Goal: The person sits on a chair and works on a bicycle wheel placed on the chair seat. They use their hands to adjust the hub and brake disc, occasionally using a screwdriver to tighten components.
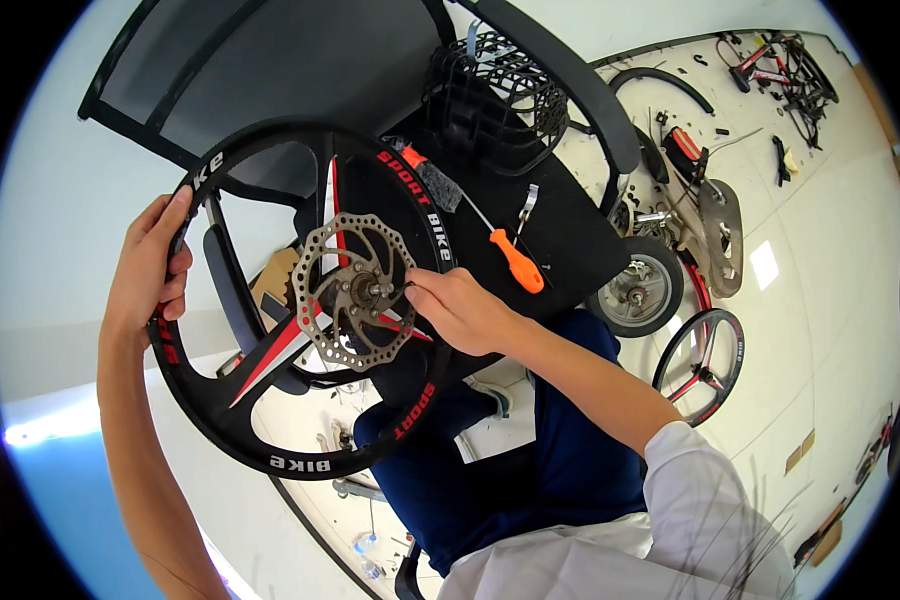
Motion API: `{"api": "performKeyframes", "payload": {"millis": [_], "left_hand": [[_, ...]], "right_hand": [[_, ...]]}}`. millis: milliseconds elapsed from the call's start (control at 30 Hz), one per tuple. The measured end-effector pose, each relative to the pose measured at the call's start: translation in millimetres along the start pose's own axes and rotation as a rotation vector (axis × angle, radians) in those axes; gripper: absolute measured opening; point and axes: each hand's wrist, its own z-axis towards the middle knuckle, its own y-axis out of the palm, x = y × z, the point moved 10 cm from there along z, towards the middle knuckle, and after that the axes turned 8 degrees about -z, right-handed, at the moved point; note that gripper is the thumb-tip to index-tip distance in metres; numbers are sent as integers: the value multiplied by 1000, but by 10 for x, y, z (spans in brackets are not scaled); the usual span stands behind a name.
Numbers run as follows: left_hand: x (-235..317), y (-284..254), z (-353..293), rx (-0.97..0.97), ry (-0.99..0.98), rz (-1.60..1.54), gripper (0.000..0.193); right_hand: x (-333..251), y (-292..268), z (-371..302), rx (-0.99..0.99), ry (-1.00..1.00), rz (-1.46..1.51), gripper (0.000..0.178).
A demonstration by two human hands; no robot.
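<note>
Tiled floor (785, 275) (pale, glossy)

From my remote post, I see a loose white short-sleeved shirt (710, 495), navy trousers (590, 440) and a pale-edged shoe (502, 400), left hand (150, 262) and right hand (460, 308) bare.

- Held wheel (282, 352): black rim and spokes, red and white lettering, red and white wedges along the spokes.
- Brake disc (342, 296): silver-grey, patterned with small round holes.
- Screwdriver (516, 262): bright orange handle, silver shaft.
- Chair (280, 75): black frame, dark grey backrest.
- Basket (495, 90): black, open lattice pattern.
- Trousers (592, 435): navy blue.
- Shirt (715, 500): white.
- Small wheel (638, 292): black tyre, grey centre.
- Floor (785, 270): white tiles, thin grey grid lines.
</note>
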Motion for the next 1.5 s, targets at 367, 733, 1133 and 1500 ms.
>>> {"api": "performKeyframes", "payload": {"millis": [367, 733, 1133, 1500], "left_hand": [[66, -5, -6, 71, 11, 71, 39], [29, -11, 29, 80, -1, 88, 41], [22, -28, 55, 113, 30, 98, 45], [-53, -62, -1, 111, 61, 121, 43]], "right_hand": [[106, 109, 68, 0, 82, -19, 27], [-48, 95, 127, -17, -138, -388, 23], [-107, 146, 146, 25, -482, -678, 22], [-133, 186, 167, 101, -736, -776, 32]]}}
